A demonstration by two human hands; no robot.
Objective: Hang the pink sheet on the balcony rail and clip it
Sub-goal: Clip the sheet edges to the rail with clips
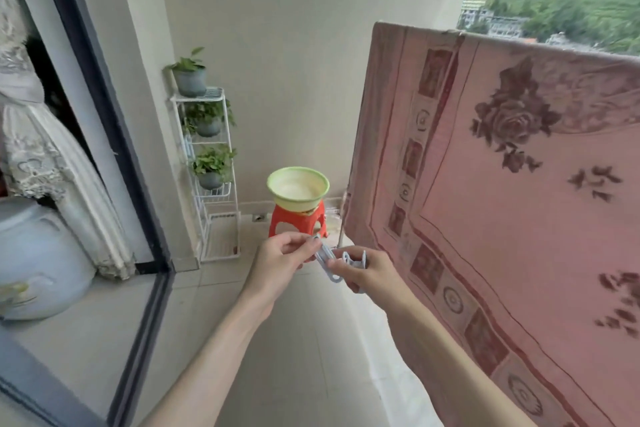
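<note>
— Where is the sheet (pixel 502 204)?

— On the right, draped over the balcony rail, whose bar is hidden under the cloth. It hangs down flat and wide, pink with dark rose prints and a border of small squares. Its top edge runs along the rail line, with green hills and buildings behind.

— And the hands?

— Both are held out in front, near the sheet's lower left corner but apart from it. The left hand (pixel 277 258) has its fingers (pixel 304 243) curled, pinching the upper end of a pale clip (pixel 326 262). The right hand (pixel 367 270) grips the same cluster from the other side, thumb and fingers closed on it. There seems to be more than one clip in that bunch; how many, I cannot tell.

— Any clip on the sheet?

— None that shows along the top edge.

— What else is about?

— Straight ahead, a green basin (pixel 298 189) sits on a red stool (pixel 298 221) against the far wall. To its left stands a white wire rack (pixel 207 177) with three potted plants (pixel 189 74), one on each upper tier. On the far left is a dark-framed sliding door (pixel 104 121), with lace curtain (pixel 45 166) and a large pale jar (pixel 38 260) behind the glass. The floor is pale tile.
</note>
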